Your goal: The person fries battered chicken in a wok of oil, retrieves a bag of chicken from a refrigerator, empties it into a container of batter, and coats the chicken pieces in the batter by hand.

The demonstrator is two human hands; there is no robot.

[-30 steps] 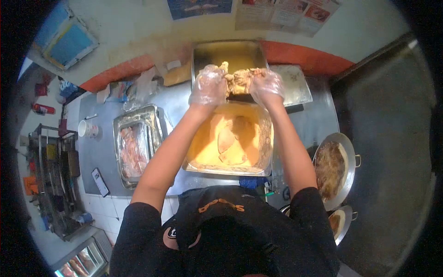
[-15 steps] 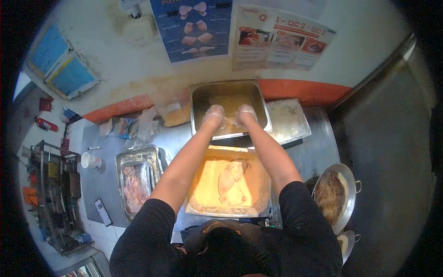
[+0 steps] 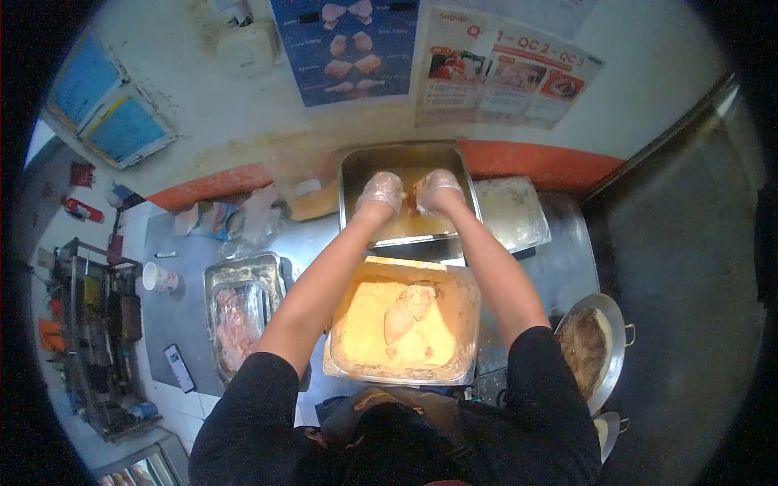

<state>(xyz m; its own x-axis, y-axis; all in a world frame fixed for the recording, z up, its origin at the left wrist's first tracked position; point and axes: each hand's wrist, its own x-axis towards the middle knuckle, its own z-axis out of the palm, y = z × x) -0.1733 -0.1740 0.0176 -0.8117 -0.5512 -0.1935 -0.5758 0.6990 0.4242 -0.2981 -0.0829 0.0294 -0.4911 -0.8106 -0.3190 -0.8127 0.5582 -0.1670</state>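
Note:
Both my hands wear clear plastic gloves and are inside a deep metal pan [image 3: 350, 182] of brownish liquid at the back. My left hand [image 3: 381, 191] is curled on the pan's left side, its fingertips mostly hidden. On the right, my right hand [image 3: 440, 193] is closed, with a bit of something brownish showing at its fingers. What either hand grips is too hidden to name. Nearer me stands a wide metal tray [image 3: 340, 356] of yellowish powder, with coated chicken pieces [image 3: 405, 320] lying in it.
At left, a metal tray [image 3: 277, 271] bears raw meat [image 3: 235, 328] in a clear container, beside a white cup [image 3: 160, 278] and a phone [image 3: 179, 368]. A flat metal lid [image 3: 515, 215] lies right of the pan. Two frying pans, one holding dark oil [image 3: 585, 344], stand at right.
My hands went from above the back pan's front edge, holding coated chicken pieces, down into the pan. Since half a second ago they have moved slightly apart. The view has tilted up.

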